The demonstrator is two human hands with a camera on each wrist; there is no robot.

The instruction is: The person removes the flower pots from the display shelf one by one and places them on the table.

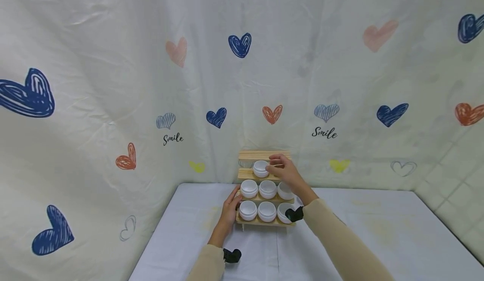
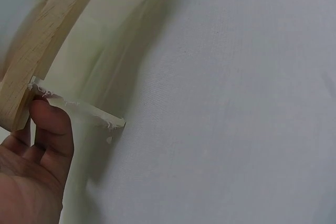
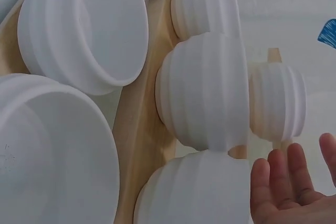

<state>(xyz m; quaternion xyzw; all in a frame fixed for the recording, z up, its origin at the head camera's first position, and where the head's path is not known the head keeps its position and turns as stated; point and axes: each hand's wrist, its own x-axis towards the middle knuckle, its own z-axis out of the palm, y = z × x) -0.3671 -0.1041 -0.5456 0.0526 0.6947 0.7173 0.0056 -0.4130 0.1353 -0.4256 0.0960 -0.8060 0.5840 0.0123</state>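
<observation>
A tiered wooden rack [image 1: 264, 221] stands on the white-covered table and bears several small white ribbed bowls [image 1: 267, 209]. My left hand [image 1: 228, 210] grips the rack's left side; in the left wrist view its thumb and fingers pinch the end of a wooden shelf [image 2: 50, 38]. One white bowl [image 1: 260, 169] sits by itself on an upper shelf. Beside that bowl is my right hand [image 1: 284, 172], fingers spread and loosely bent. In the right wrist view these fingers [image 3: 278, 177] are just below the lone bowl [image 3: 278, 103], with nothing held between them.
Behind the rack hangs a white cloth [image 1: 242, 83] printed with hearts and "Smile". The white tabletop [image 1: 363, 226] stretches out to the right of the rack. A thin leg [image 2: 89, 111] props the shelf above the table in the left wrist view.
</observation>
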